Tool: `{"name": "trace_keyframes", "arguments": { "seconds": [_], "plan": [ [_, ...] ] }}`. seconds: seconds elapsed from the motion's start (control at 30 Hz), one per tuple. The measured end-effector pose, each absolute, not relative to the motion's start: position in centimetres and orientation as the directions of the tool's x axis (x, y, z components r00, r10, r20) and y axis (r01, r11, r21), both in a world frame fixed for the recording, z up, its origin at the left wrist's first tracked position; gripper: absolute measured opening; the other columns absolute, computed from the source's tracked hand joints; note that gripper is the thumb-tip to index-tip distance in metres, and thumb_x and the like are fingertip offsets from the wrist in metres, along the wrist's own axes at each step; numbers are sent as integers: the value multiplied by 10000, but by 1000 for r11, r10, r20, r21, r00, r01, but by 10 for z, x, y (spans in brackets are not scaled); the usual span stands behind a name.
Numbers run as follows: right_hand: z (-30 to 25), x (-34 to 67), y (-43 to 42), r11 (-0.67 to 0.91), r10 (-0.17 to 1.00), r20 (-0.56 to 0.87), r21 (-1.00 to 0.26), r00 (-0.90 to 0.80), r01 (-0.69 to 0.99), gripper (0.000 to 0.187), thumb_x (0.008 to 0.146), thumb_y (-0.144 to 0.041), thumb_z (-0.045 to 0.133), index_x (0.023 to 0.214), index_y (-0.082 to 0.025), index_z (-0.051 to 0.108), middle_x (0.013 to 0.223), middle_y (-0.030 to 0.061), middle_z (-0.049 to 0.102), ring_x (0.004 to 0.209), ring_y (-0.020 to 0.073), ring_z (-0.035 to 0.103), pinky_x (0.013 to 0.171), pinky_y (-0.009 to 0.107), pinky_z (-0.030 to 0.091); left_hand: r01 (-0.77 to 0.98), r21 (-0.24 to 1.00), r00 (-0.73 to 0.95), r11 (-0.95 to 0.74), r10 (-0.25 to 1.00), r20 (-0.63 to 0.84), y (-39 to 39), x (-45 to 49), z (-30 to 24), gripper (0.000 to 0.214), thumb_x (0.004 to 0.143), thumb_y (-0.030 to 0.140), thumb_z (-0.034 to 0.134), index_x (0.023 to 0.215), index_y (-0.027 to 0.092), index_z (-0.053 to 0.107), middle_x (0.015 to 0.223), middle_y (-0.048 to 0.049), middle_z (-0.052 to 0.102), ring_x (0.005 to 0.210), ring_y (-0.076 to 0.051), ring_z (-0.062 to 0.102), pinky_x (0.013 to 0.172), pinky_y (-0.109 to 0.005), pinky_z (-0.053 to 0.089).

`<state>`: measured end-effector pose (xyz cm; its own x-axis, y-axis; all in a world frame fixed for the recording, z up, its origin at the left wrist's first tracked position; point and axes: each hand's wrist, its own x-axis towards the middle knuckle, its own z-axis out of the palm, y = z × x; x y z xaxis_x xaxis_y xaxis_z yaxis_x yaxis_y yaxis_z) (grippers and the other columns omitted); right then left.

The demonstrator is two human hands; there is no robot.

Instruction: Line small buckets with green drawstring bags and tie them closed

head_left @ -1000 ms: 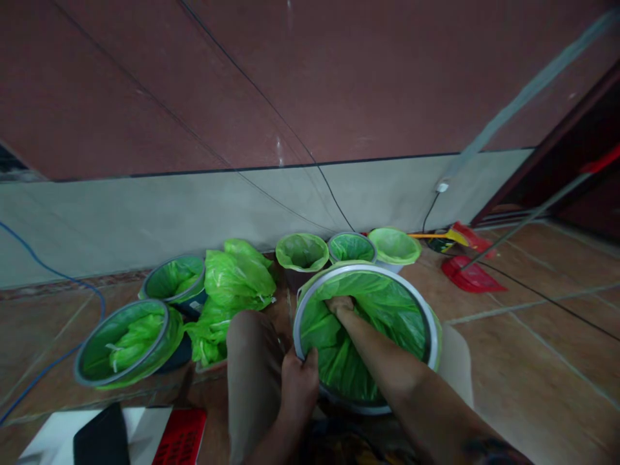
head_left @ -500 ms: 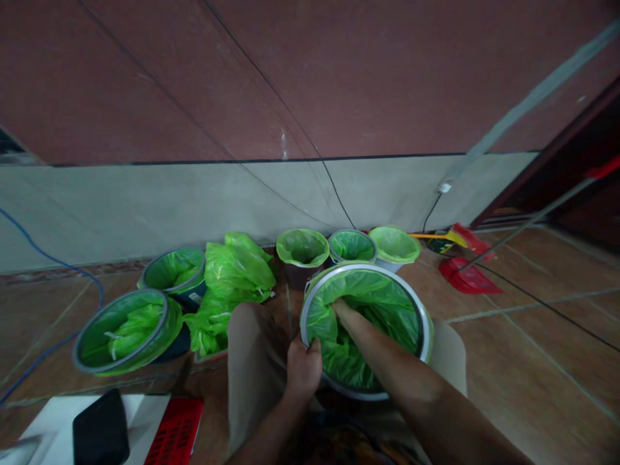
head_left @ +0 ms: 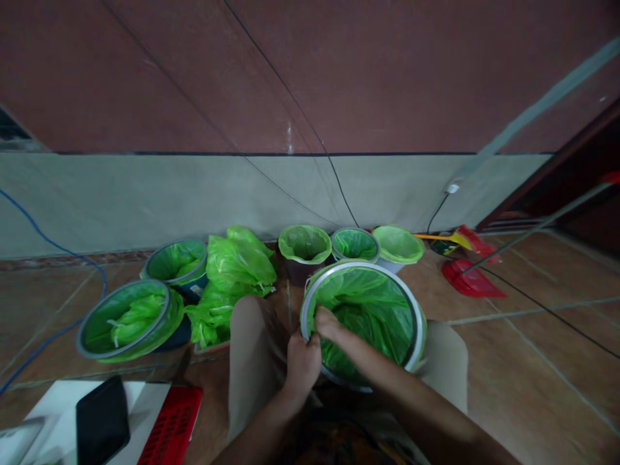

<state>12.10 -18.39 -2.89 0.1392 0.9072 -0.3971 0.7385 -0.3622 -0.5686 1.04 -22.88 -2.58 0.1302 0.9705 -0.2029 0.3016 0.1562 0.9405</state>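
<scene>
A round bin (head_left: 417,303) with a grey rim stands between my knees, tilted toward me. A thin green bin liner (head_left: 368,294) covers its inside and shows around the outside below the rim. My left hand (head_left: 304,361) is closed over the rim at the near left, gripping the rim and liner. Inside the mouth, my right hand (head_left: 328,321) lies against the liner at the left wall, close beside my left hand. Its fingertips are hidden, so whether they pinch the liner is unclear.
Lined bins (head_left: 304,248) stand along the wall, with two more (head_left: 167,310) at left beside bunched green bags (head_left: 239,261). A red dustpan (head_left: 467,279) lies right. A black phone (head_left: 103,420) rests on a white surface at lower left; a blue cable (head_left: 62,248) runs behind.
My right hand has moved left and toward me along the bin's inner wall, closer to my left hand. My left hand keeps its hold on the rim. The view has shifted slightly.
</scene>
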Motion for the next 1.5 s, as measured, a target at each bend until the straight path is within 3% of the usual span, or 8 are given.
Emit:
{"name": "trace_keyframes", "arguments": {
  "seconds": [0.2,0.3,0.47,0.57,0.8,1.0,1.27,1.5],
  "plan": [
    [-16,114,-177,-277,888,-457,-451,47,849,394,786,-39,524,1165,-39,630,1072,157,707,967,195,669,734,190,473,366,908,91,204,963,-253,-226,6,-23,166,729,134,515,728,141,681,684,-53,680,747,-201,651,684,-259,471],
    [-3,124,-188,-200,874,-485,-350,5,915,324,756,-17,534,1044,-10,682,1018,212,708,986,263,668,807,271,487,375,893,50,251,956,-290,-224,3,-31,130,724,161,527,660,146,640,596,-34,628,652,-178,621,593,-236,432],
    [-7,145,-212,-113,840,-541,-138,20,984,470,800,-51,492,1256,-78,606,1335,239,559,1279,324,497,1064,477,354,377,891,47,252,956,-290,-218,4,-43,165,736,198,525,601,141,600,563,-29,589,555,-147,555,521,-223,375],
    [-25,154,-216,-102,758,-649,-20,64,995,453,764,-86,559,1208,-101,647,1352,225,553,1297,353,475,1074,558,320,375,894,58,246,956,-288,-215,4,-44,166,736,205,527,622,130,620,590,-39,605,553,-147,550,515,-223,370],
    [-29,159,-207,-82,686,-726,-14,46,997,217,699,-52,616,868,-77,751,941,191,740,905,323,702,765,384,553,353,907,66,231,960,-271,-215,3,-50,169,741,222,533,678,127,658,602,-39,627,580,-162,582,523,-221,388],
    [-7,161,-192,-114,876,-477,-81,62,990,468,830,-103,514,1293,-74,573,1164,205,677,1093,263,649,893,315,508,345,909,86,233,957,-278,-214,4,-42,164,749,202,525,673,130,651,640,-50,654,622,-172,610,543,-221,406],
    [-16,175,-156,-194,936,-312,-76,162,978,360,872,-86,442,1160,-1,642,1208,245,637,1186,268,580,1040,314,386,354,901,103,249,948,-302,-216,4,-30,144,742,166,518,656,139,630,607,-34,630,573,-155,580,538,-221,396],
    [-16,167,-188,-183,920,-369,-102,134,978,300,816,-50,510,1052,-37,696,1040,206,708,1012,235,665,918,271,460,352,888,82,295,936,-343,-218,6,-40,138,723,156,535,602,144,600,541,-14,568,520,-138,534,503,-218,350]
  ]
}}
